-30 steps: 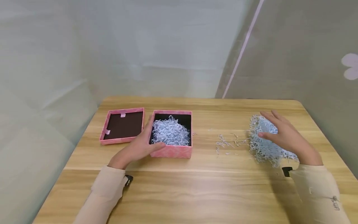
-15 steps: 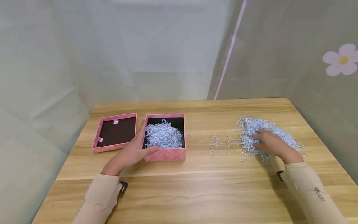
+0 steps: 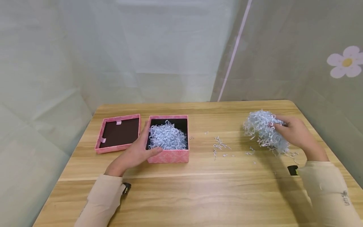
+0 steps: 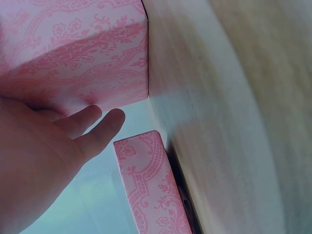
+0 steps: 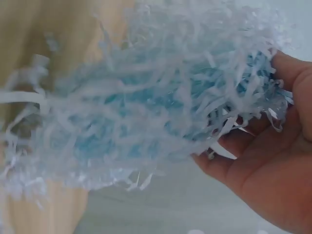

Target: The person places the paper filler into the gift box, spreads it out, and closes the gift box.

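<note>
My right hand (image 3: 293,130) grips a large bundle of pale blue shredded paper (image 3: 263,129), raised over the right side of the table. In the right wrist view the fingers and thumb close on one end of the shredded paper (image 5: 146,107), and loose strands hang from it. At the left, my left hand (image 3: 136,154) rests against a pink patterned box (image 3: 168,156), its thumb by the front rim and its fingers straight along the side. Inside that black-lined box lies more shredded paper (image 3: 167,136). The left wrist view shows the straight fingers (image 4: 105,131) beside the box wall (image 4: 97,63).
The box's pink lid (image 3: 120,130) lies with its dark inside up, left of the box. Small paper scraps (image 3: 219,143) are scattered on the wooden table (image 3: 198,195) between box and bundle. A pale curtain (image 3: 141,53) stands behind the table.
My right hand reached down into the shredded paper pile, took hold of it and lifted it off the table, leaving a few scraps behind. My left hand has stayed at the box.
</note>
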The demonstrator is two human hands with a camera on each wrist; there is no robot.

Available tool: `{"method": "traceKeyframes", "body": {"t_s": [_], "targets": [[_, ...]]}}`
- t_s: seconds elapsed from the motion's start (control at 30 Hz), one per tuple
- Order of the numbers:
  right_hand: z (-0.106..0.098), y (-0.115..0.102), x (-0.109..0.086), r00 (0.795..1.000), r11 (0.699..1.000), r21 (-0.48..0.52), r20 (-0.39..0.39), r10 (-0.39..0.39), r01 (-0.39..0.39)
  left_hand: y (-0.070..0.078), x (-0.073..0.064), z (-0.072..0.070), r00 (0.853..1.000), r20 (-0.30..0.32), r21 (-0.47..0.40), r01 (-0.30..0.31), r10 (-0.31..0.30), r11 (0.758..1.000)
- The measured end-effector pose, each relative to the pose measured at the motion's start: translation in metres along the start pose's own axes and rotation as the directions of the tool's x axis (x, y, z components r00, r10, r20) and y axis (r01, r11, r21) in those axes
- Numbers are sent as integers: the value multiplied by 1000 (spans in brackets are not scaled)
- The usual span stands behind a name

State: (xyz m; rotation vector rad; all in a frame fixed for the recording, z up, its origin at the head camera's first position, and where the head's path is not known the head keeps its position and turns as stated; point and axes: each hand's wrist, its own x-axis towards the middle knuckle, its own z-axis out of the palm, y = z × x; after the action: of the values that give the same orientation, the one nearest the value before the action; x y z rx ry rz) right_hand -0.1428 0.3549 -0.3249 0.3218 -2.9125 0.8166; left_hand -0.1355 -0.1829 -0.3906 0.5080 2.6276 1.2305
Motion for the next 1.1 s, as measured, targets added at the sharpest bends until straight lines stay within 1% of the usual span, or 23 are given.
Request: {"method": "traceKeyframes", "body": {"t_s": [0.07, 0.17, 0.33, 0.57, 0.73, 0.83, 0.97, 1.03, 1.1], "targets": [[-9, -5, 1, 999, 1000, 30, -47, 12, -11, 0, -1, 0, 1000, 0, 5, 6, -6, 1000], [-18, -13, 3, 993, 993, 117, -109, 48, -35, 0, -2, -1, 1000, 1, -1, 17, -17, 1000], [-24, -28, 11, 974, 962, 272, -210, 88, -28, -1, -3, -1, 1000, 0, -10, 24, -24, 1000], [-24, -57, 25, 948, 938, 345, -304, 95, 16, 0, -3, -1, 1000, -4, -12, 21, -21, 1000], [-23, -79, 37, 928, 908, 407, -366, 65, 97, 0, -3, -1, 999, 0, -19, 36, -36, 999], [-21, -92, 44, 921, 889, 434, -388, 37, 147, 0, -2, -1, 1000, -1, -19, 28, -28, 999], [-19, -111, 52, 914, 875, 444, -405, 1, 195, 1, 0, -1, 1000, -1, -21, 11, -11, 1000], [-18, -124, 56, 913, 856, 464, -408, -22, 228, 2, 0, -1, 1000, -1, -23, 11, -11, 1000], [-16, -137, 61, 912, 836, 478, -406, -62, 270, 3, 0, -1, 1000, -3, -22, 16, -16, 1000]]}}
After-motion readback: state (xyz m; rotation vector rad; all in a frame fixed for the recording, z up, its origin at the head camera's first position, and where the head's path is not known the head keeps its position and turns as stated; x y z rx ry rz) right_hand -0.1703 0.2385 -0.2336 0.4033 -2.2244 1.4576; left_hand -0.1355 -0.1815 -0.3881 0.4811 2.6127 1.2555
